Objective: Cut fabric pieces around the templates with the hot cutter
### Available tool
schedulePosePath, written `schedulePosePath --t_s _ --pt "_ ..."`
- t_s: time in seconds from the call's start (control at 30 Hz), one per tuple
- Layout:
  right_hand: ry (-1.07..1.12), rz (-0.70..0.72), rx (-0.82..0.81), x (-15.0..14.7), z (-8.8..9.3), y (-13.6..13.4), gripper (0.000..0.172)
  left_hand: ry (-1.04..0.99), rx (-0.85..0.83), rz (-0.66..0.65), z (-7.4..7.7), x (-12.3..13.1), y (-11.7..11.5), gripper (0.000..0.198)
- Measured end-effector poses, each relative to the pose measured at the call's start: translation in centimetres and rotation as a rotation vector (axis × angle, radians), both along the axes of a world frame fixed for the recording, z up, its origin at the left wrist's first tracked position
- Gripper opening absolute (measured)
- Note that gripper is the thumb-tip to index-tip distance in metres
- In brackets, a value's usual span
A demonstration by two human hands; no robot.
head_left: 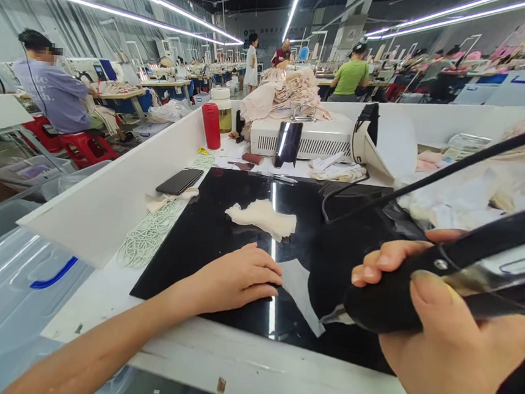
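My left hand (237, 277) lies palm down on the glossy black work surface (204, 229), fingers together and stretched flat, its fingertips at the edge of a small pale fabric piece (300, 286). My right hand (443, 335) is closed round the black handle of an iron-like tool (401, 295), whose tip rests by that fabric piece. A black cord (453, 168) runs from the tool up to the right. A folded cream fabric piece (263, 217) lies farther back on the black surface.
A dark phone (180, 181) and coiled pale elastic (149, 236) lie left of the black surface. A red bottle (211, 125), a white machine (313, 137) and stacked fabric stand at the back. A clear bin (0, 297) sits at left. Other workers sit beyond.
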State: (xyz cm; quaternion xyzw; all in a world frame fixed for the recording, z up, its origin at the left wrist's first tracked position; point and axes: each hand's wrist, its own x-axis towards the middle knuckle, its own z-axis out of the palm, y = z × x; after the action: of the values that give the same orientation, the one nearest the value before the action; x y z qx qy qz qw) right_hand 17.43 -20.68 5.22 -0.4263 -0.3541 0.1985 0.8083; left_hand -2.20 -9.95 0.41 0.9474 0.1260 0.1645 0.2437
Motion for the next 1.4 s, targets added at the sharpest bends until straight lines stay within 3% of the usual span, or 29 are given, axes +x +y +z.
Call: schedulePosePath --t_s 0.27,0.47,0.73,1.4 --pt "-0.033 -0.14 0.011 1.8 0.5 1.6 0.032 -0.072 -0.05 -0.112 0.2 0.6 -1.2 0.019" --pt "0.022 -0.038 0.03 0.1 1.2 2.0 0.034 -0.078 -0.07 -0.04 -0.3 0.7 -0.9 0.019" --pt "-0.053 0.131 0.021 -1.8 -0.5 1.9 0.039 -0.013 -0.09 -0.124 -0.2 0.7 -0.6 0.029" --pt "-0.131 0.104 0.03 -1.8 -0.6 1.1 0.033 -0.025 -0.081 -0.134 -0.2 0.7 -0.5 0.027"
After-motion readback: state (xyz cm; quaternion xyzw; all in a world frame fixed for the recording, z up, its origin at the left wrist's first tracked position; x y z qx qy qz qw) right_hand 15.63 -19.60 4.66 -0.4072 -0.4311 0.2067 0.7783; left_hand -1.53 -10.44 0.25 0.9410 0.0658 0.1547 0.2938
